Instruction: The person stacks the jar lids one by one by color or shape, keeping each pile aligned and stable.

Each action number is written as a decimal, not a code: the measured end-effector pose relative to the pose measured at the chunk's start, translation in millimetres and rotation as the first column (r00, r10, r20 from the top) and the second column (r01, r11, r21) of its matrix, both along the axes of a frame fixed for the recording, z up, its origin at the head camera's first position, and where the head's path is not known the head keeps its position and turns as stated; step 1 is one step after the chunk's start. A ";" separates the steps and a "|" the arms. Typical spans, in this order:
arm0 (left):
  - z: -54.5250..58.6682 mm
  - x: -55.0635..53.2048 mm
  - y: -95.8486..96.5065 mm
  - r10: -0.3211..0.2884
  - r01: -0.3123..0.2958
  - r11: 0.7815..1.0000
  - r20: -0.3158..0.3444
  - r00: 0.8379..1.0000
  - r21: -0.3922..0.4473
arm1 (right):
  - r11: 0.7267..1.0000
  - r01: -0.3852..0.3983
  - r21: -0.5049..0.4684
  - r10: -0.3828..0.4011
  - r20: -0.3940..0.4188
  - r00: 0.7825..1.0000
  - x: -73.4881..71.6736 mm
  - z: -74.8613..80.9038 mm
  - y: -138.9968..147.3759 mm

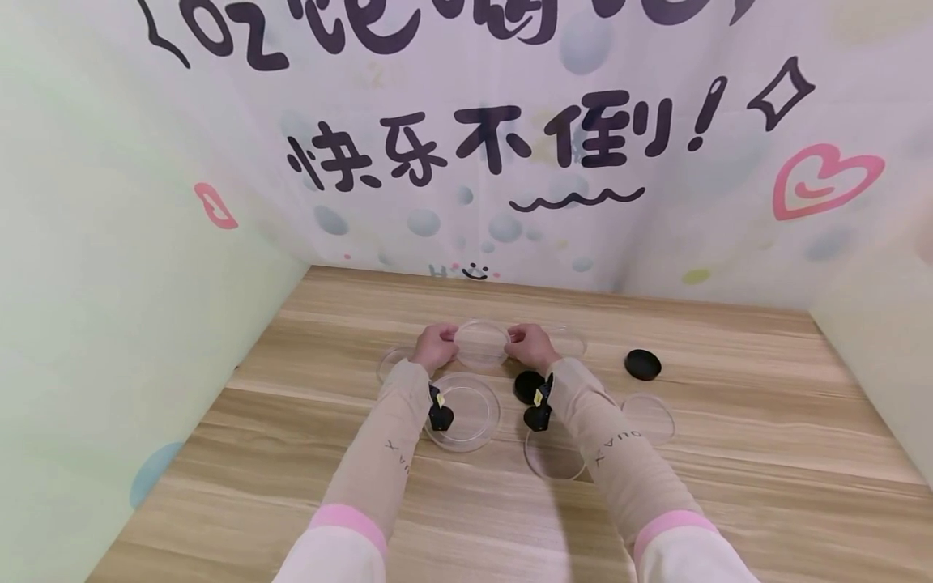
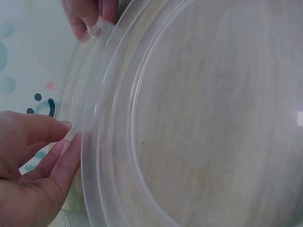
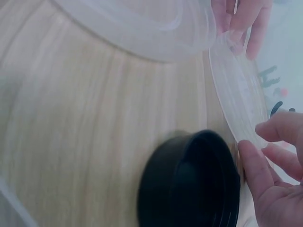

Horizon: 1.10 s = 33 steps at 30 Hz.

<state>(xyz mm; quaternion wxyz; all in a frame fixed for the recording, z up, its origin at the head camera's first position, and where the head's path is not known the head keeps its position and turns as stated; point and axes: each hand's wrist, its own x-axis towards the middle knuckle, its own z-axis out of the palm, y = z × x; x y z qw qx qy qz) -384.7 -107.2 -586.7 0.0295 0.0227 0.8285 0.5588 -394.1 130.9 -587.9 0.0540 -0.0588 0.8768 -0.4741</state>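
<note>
A clear round plastic lid is between both hands near the middle of the table. My left hand pinches its left edge with thumb and fingers, and my right hand pinches the opposite edge. In the right wrist view the lid stands out as a thin, slanted, see-through disc. Nearer to me lies a larger clear disc with a raised inner ring, which fills much of the left wrist view. Close below the right hand sits a round black lid with a raised rim.
More clear round pieces lie about: one beside the left wrist, one behind the right hand, one under the right forearm, another to its right. A second black lid lies farther right. A printed cloth hangs behind the table.
</note>
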 end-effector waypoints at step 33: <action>171.2 99.6 17.5 0.043 -0.051 0.995 0.090 0.995 0.091 | 0.944 0.166 -0.284 -0.124 0.159 0.979 102.9 165.5 -28.2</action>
